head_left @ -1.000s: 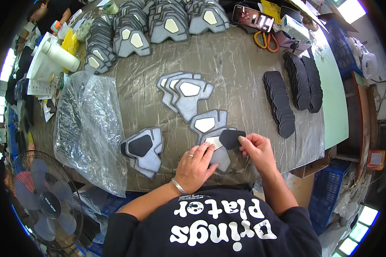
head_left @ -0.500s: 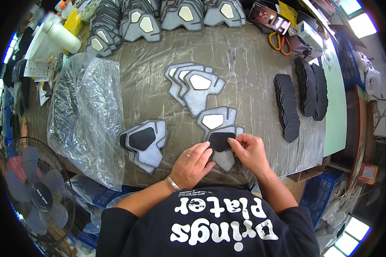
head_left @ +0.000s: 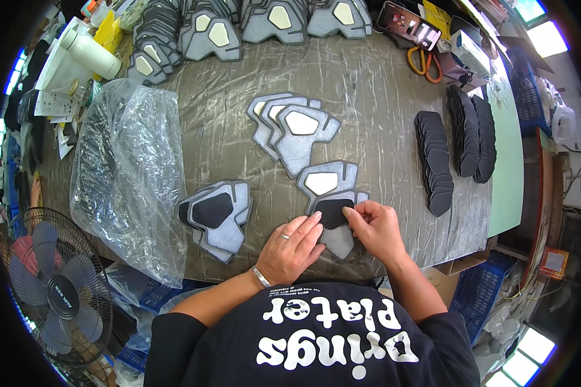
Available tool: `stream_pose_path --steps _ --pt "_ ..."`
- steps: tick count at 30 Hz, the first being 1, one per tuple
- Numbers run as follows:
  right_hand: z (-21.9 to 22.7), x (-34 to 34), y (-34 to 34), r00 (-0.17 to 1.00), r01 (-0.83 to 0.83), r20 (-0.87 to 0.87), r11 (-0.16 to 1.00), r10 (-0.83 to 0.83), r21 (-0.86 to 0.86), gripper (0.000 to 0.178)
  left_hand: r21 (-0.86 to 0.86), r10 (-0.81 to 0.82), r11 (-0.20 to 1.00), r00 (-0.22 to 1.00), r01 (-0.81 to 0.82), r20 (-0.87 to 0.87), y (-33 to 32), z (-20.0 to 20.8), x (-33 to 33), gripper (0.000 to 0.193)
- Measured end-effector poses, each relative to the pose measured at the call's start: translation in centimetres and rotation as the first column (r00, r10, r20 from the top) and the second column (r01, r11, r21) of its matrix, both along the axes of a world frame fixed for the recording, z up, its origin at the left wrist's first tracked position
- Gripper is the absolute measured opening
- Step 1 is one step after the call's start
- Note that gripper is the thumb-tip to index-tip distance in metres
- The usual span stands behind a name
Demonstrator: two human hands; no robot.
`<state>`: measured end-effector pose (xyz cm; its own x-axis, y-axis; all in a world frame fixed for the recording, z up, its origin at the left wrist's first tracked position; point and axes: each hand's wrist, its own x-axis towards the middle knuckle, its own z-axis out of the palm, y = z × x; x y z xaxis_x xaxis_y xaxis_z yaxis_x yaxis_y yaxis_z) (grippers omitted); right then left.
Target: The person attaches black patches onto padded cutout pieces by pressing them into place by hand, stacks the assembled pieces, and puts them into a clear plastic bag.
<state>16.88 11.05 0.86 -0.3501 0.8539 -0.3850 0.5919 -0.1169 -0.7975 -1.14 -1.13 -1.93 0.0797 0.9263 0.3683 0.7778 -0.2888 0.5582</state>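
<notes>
A black foam-like pad [head_left: 334,213] lies on a grey, dark-edged cut piece [head_left: 337,241] near the table's front. My right hand [head_left: 376,231] pinches the pad's right edge between thumb and forefinger. Stretched out and fairly flat, my left hand [head_left: 292,248] touches the pad's left edge with its fingertips. Just behind, partly overlapped, is a grey piece with a white patch [head_left: 321,183]. To the left sit a few stacked grey pieces, the top one bearing a black pad [head_left: 213,211]. Farther back, several white-patched grey pieces [head_left: 301,124] overlap.
Overlapping rows of black pads [head_left: 435,161] lie at the right. More stacked grey pieces [head_left: 274,26] line the back, beside a phone [head_left: 408,24] and orange-handled scissors [head_left: 425,66]. A clear plastic bag [head_left: 129,174] covers the left side; a fan [head_left: 61,293] stands by the near-left corner.
My left fingertips have shifted very slightly along the pad's left edge. My right hand keeps its pinch in nearly the same place.
</notes>
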Motion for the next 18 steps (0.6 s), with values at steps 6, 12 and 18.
stream_pose_path --steps 6,12,18 --pt "-0.2 -0.3 -0.1 1.0 -0.012 0.016 0.997 0.011 0.076 0.026 -0.112 -0.016 0.994 0.994 0.004 -0.109 0.5 0.9 0.2 0.065" --pt "0.6 -0.4 0.2 0.988 -0.074 0.152 0.969 0.038 0.234 0.031 -0.089 -0.008 0.996 0.957 -0.019 -0.289 1.5 1.2 1.0 0.063" --pt "1.5 -0.2 -0.1 0.897 -0.211 0.433 0.947 0.088 0.244 0.024 -0.131 -0.059 0.991 0.93 0.011 -0.364 2.3 1.5 0.9 0.05"
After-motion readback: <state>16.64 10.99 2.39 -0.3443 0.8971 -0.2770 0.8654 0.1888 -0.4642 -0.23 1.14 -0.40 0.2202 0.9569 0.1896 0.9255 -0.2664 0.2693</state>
